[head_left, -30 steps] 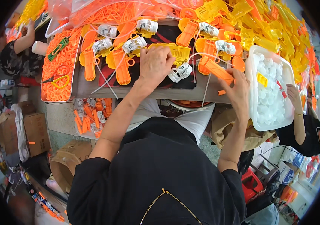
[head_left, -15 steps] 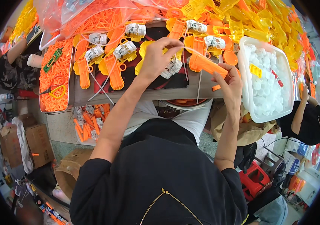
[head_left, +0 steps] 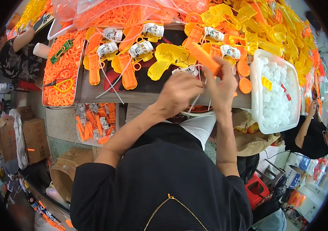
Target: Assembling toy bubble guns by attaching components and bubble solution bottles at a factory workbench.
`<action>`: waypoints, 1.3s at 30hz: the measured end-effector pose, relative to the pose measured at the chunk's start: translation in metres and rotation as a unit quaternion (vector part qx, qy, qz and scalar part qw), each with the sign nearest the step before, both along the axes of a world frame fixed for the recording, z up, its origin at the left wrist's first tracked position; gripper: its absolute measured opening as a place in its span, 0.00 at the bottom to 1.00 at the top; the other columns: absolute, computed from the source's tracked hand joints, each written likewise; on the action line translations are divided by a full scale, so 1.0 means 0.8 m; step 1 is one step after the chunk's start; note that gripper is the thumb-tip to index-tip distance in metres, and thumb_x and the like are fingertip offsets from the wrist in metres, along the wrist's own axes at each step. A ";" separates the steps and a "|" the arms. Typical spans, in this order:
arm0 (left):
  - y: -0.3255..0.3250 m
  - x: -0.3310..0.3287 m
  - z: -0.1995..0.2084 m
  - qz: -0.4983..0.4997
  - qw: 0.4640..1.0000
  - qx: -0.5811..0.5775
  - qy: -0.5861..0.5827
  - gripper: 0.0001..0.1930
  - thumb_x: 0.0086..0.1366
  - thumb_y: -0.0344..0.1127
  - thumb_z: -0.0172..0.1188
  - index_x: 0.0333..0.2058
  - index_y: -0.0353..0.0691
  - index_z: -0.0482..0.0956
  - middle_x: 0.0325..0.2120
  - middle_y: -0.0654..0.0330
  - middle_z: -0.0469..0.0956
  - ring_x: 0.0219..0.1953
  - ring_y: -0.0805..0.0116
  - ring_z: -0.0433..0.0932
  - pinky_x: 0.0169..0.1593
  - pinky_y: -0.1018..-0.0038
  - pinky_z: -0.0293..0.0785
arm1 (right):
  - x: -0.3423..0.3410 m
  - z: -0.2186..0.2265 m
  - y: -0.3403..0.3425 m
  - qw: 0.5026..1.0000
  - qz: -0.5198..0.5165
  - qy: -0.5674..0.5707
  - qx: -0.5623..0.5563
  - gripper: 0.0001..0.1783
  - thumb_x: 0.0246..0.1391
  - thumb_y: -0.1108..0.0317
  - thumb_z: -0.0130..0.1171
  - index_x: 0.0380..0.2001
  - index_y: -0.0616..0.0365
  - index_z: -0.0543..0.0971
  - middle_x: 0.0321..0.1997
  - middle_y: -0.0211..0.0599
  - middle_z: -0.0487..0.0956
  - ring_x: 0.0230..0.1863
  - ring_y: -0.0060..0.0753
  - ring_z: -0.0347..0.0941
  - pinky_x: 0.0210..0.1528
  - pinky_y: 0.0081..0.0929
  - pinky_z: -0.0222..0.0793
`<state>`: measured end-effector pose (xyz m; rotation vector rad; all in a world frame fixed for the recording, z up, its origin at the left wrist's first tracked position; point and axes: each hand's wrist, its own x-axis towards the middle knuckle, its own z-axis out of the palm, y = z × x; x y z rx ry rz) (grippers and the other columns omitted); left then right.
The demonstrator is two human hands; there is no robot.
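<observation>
My right hand (head_left: 222,84) is closed round a long orange plastic part (head_left: 202,56), tilted up over the table edge. My left hand (head_left: 180,93) is just beside it, fingers curled and slightly blurred. A thin white plastic strip (head_left: 195,103) hangs from those fingers, its upper end hidden. Beyond the left hand lies a yellow toy-gun half (head_left: 168,59) with a white printed cylinder (head_left: 187,71) partly hidden by the hand. Several orange-and-yellow toy guns with white cylinders lie to the left, including one orange gun body (head_left: 124,71). More white strips trail from them.
At left stands a tray (head_left: 76,82) of orange rings holding scissors (head_left: 62,85) and a green tool (head_left: 60,52). A white tub (head_left: 257,104) of translucent caps is at right. Yellow parts (head_left: 264,23) heap up behind. People sit at both sides; cardboard boxes (head_left: 35,142) stand at left.
My left hand has come down and right, from the far end of the orange part to beside my right hand. The right hand has shifted slightly left, and the orange part points up more steeply.
</observation>
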<state>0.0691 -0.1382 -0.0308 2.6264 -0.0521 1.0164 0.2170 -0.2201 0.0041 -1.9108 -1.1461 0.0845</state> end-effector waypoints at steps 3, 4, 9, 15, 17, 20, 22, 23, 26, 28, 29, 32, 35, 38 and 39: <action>0.000 -0.033 0.009 0.131 0.829 -0.523 -0.149 0.13 0.71 0.31 0.55 0.52 0.37 0.75 0.53 0.50 0.75 0.49 0.63 0.79 0.45 0.70 0.78 | -0.046 -0.032 0.002 0.981 0.118 -0.142 0.067 0.27 0.52 0.73 0.71 0.57 0.60 0.76 0.48 0.43 0.81 0.44 0.41 0.80 0.45 0.33 0.76; 0.006 -0.037 0.021 0.124 0.721 -0.656 -0.186 0.17 0.73 0.32 0.54 0.59 0.35 0.70 0.57 0.46 0.70 0.48 0.63 0.79 0.43 0.72 0.79 | -0.059 -0.036 0.005 0.961 0.182 -0.194 0.071 0.29 0.51 0.72 0.71 0.57 0.60 0.76 0.52 0.45 0.80 0.46 0.45 0.79 0.48 0.36 0.76; 0.038 -0.037 -0.019 0.193 0.820 -0.534 -0.066 0.37 0.66 0.37 0.67 0.69 0.39 0.59 0.62 0.46 0.61 0.53 0.60 0.74 0.50 0.68 0.78 | -0.074 -0.048 -0.008 0.980 0.138 -0.118 0.083 0.28 0.47 0.74 0.74 0.54 0.59 0.78 0.52 0.44 0.78 0.48 0.43 0.76 0.51 0.39 0.73; 0.054 -0.034 -0.020 0.270 0.932 -0.241 0.004 0.25 0.61 0.34 0.70 0.57 0.41 0.76 0.52 0.50 0.70 0.51 0.50 0.75 0.51 0.59 0.77 | -0.031 -0.033 0.019 0.983 0.044 -0.171 0.039 0.16 0.54 0.71 0.67 0.47 0.55 0.81 0.48 0.36 0.80 0.50 0.42 0.74 0.55 0.39 0.63; 0.053 -0.036 -0.023 0.279 0.940 -0.191 0.045 0.21 0.61 0.35 0.69 0.53 0.40 0.79 0.49 0.52 0.72 0.51 0.51 0.75 0.51 0.59 0.76 | -0.021 -0.033 0.035 0.982 0.055 -0.180 0.018 0.16 0.55 0.70 0.67 0.47 0.54 0.81 0.48 0.34 0.80 0.51 0.41 0.73 0.55 0.39 0.62; 0.046 -0.030 -0.022 0.322 0.937 -0.127 0.048 0.15 0.62 0.35 0.67 0.47 0.40 0.83 0.45 0.56 0.76 0.49 0.55 0.75 0.49 0.60 0.75 | -0.014 -0.041 0.059 0.980 0.071 -0.187 -0.019 0.15 0.56 0.67 0.66 0.48 0.50 0.83 0.48 0.32 0.80 0.52 0.39 0.71 0.56 0.41 0.60; 0.050 -0.027 -0.032 0.330 0.938 -0.099 0.045 0.15 0.63 0.37 0.66 0.47 0.41 0.83 0.45 0.58 0.76 0.47 0.56 0.76 0.47 0.59 0.73 | -0.008 -0.048 0.071 0.972 0.091 -0.213 -0.026 0.12 0.56 0.66 0.66 0.44 0.49 0.85 0.44 0.31 0.79 0.49 0.38 0.71 0.55 0.41 0.59; 0.050 -0.029 -0.036 0.329 0.937 -0.099 0.057 0.15 0.61 0.36 0.67 0.46 0.41 0.83 0.45 0.59 0.76 0.48 0.57 0.75 0.47 0.58 0.72 | -0.005 -0.050 0.076 0.972 0.094 -0.213 -0.025 0.12 0.56 0.66 0.66 0.44 0.49 0.85 0.44 0.31 0.79 0.49 0.38 0.71 0.55 0.41 0.59; 0.050 -0.032 -0.030 0.346 0.937 -0.017 0.045 0.15 0.60 0.35 0.67 0.45 0.41 0.83 0.45 0.60 0.77 0.48 0.57 0.73 0.48 0.60 0.71 | 0.000 -0.054 0.088 0.975 0.070 -0.206 -0.050 0.08 0.55 0.65 0.66 0.38 0.50 0.87 0.41 0.30 0.78 0.48 0.37 0.70 0.54 0.41 0.59; 0.053 -0.030 -0.038 0.344 0.938 -0.032 0.039 0.15 0.59 0.35 0.67 0.45 0.41 0.83 0.45 0.60 0.77 0.48 0.57 0.73 0.48 0.61 0.70 | 0.002 -0.047 0.093 0.966 0.060 -0.243 -0.067 0.05 0.53 0.65 0.67 0.33 0.51 0.87 0.38 0.29 0.79 0.47 0.36 0.71 0.51 0.40 0.59; 0.053 -0.030 -0.042 0.343 0.937 -0.047 0.032 0.15 0.59 0.34 0.67 0.45 0.41 0.83 0.45 0.60 0.77 0.48 0.57 0.72 0.48 0.61 0.69 | 0.003 -0.050 0.096 0.966 0.058 -0.243 -0.068 0.05 0.53 0.65 0.67 0.33 0.51 0.87 0.38 0.29 0.79 0.47 0.36 0.71 0.51 0.40 0.59; 0.054 -0.030 -0.049 0.332 0.940 -0.076 0.023 0.15 0.59 0.34 0.67 0.45 0.42 0.83 0.45 0.60 0.77 0.48 0.57 0.72 0.48 0.61 0.69 | 0.005 -0.064 0.114 0.972 0.015 -0.219 -0.082 0.06 0.52 0.64 0.67 0.31 0.53 0.86 0.34 0.30 0.80 0.44 0.38 0.74 0.49 0.40 0.59; 0.050 -0.021 -0.045 0.328 0.941 -0.082 0.029 0.15 0.59 0.34 0.67 0.45 0.42 0.83 0.45 0.60 0.77 0.47 0.57 0.72 0.49 0.62 0.68 | 0.006 -0.067 0.119 0.965 -0.030 -0.230 -0.123 0.07 0.53 0.63 0.66 0.30 0.55 0.85 0.31 0.33 0.80 0.40 0.39 0.76 0.47 0.41 0.58; 0.050 -0.018 -0.052 0.336 0.936 -0.108 0.008 0.16 0.59 0.34 0.67 0.46 0.42 0.82 0.45 0.60 0.76 0.48 0.57 0.72 0.49 0.61 0.68 | 0.011 -0.065 0.117 0.966 0.014 -0.230 -0.115 0.08 0.55 0.63 0.65 0.30 0.55 0.85 0.31 0.35 0.80 0.39 0.40 0.77 0.48 0.41 0.59; 0.048 -0.018 -0.052 0.342 0.934 -0.108 0.008 0.16 0.59 0.34 0.67 0.46 0.42 0.82 0.45 0.60 0.76 0.48 0.57 0.72 0.49 0.61 0.68 | 0.012 -0.062 0.110 0.974 0.037 -0.210 -0.076 0.08 0.56 0.63 0.64 0.32 0.55 0.86 0.31 0.35 0.80 0.39 0.40 0.77 0.49 0.41 0.59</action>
